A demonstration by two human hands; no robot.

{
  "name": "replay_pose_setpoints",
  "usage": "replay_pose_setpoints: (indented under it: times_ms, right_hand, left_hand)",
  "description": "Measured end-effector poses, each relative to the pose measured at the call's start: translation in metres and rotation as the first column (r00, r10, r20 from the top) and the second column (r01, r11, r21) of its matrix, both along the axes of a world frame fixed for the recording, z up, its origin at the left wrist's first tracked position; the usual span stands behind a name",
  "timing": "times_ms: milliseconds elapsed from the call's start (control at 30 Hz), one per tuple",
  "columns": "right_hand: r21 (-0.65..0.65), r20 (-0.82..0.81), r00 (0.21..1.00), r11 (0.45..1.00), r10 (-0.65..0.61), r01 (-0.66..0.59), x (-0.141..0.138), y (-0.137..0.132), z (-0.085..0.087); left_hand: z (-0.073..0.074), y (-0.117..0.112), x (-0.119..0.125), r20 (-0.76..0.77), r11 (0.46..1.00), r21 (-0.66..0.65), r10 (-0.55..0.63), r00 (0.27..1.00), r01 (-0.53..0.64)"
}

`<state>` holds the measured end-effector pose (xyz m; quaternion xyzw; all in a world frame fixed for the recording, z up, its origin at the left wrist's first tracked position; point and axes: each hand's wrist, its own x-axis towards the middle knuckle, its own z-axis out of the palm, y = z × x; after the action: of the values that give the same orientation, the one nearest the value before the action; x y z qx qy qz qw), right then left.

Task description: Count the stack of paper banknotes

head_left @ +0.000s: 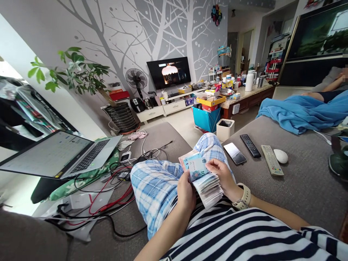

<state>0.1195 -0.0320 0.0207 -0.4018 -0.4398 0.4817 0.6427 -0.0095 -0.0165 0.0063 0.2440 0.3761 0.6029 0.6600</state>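
Observation:
A thick stack of banknotes (pixel 208 189) is held over my lap, its lower ends fanned and hanging toward my striped shirt. My left hand (pixel 186 189) is closed around the left side of the stack, thumb on top. On the right, my right hand (pixel 219 175) pinches the edge of a light blue banknote (pixel 197 167) that faces up at the front. Pinkish notes show behind its upper left corner. My fingers under the stack are hidden. A pale watch is on my right wrist.
On the sofa to my right lie a smartphone (pixel 235 153), a black remote (pixel 250 145), a beige remote (pixel 272 160) and a white mouse (pixel 280 156). An open laptop (pixel 51 154) and tangled cables (pixel 108 203) are to my left. Another person lies beyond a blue blanket (pixel 301 112).

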Motion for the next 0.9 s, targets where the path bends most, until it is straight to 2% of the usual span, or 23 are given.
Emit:
replay_pose_setpoints:
  times_ms: [467,700,900]
  right_hand:
    - [-0.014,0.013,1.000,1.000,-0.001,0.001,-0.0005,0.0003,-0.0004]
    - [-0.017,-0.013,1.000,1.000,0.020,-0.020,-0.0006,-0.0020,0.0027]
    - [0.000,-0.030,0.998,0.998,0.057,-0.057,-0.0002,-0.0021,-0.0020]
  left_hand:
    - [-0.0039,0.0009,-0.0005,-0.001,1.000,0.005,-0.002,1.000,0.002]
    - [0.0029,-0.0026,0.0014,0.001,1.000,0.009,-0.015,1.000,0.015]
    - [0.0044,-0.0043,0.0021,0.043,1.000,-0.027,-0.011,0.999,0.012]
